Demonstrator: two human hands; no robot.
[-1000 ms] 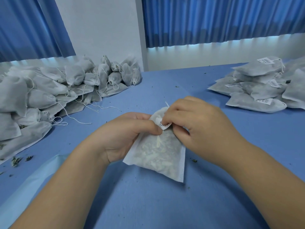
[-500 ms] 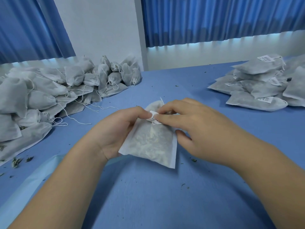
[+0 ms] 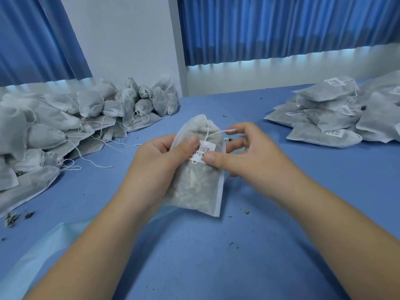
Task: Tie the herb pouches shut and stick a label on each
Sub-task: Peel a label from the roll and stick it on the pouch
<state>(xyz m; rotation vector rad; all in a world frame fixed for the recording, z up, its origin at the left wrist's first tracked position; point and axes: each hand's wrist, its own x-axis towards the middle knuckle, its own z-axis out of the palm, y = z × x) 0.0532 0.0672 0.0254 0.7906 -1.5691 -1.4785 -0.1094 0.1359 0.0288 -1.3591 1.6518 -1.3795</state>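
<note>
Over the bench (image 3: 194, 263), near centre, the left grip (image 3: 158, 163) is curled round a herb pouch (image 3: 194, 187), thumb on its white label (image 3: 203, 150). The right grip (image 3: 249, 156) is part-closed, thumb pinning the label's lower corner, forefinger carrying the drawstring (image 3: 216, 134) end. Far left: heap of unlabelled pouches (image 3: 65, 122). Far right: labelled pouches (image 3: 329, 120), stacked.

One wide-angle view from the person's head looks forward and down along the bench (image 3: 270, 245). It sits close over the left hand (image 3: 160, 163) and right hand (image 3: 251, 156) at centre frame, with the curtains (image 3: 281, 29) across the top.
</note>
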